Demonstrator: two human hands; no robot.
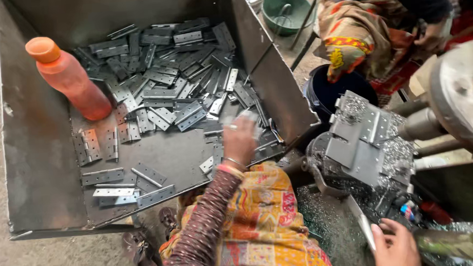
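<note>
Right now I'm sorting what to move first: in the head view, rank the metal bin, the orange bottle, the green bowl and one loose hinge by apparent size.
1. Metal bin
2. Orange bottle
3. Green bowl, partly hidden and farther off, so its place against the bottle is unsure
4. Hinge

Flat grey steel hinge plates [164, 83]: dull metallic sheen, smooth faces, lying in a large open sheet-metal bin [38, 159] with a matt, rust-stained, scuffed surface. Orange plastic bottle [69, 77]: semi-gloss, dusty; grey metal press fixture [364, 142]: matt, strewn with bright glittering metal swarf. Left hand [239, 141] and right hand [396, 246]: bare; left sleeve is patterned woven cloth, matt; lap cloth is printed orange fabric.
</note>
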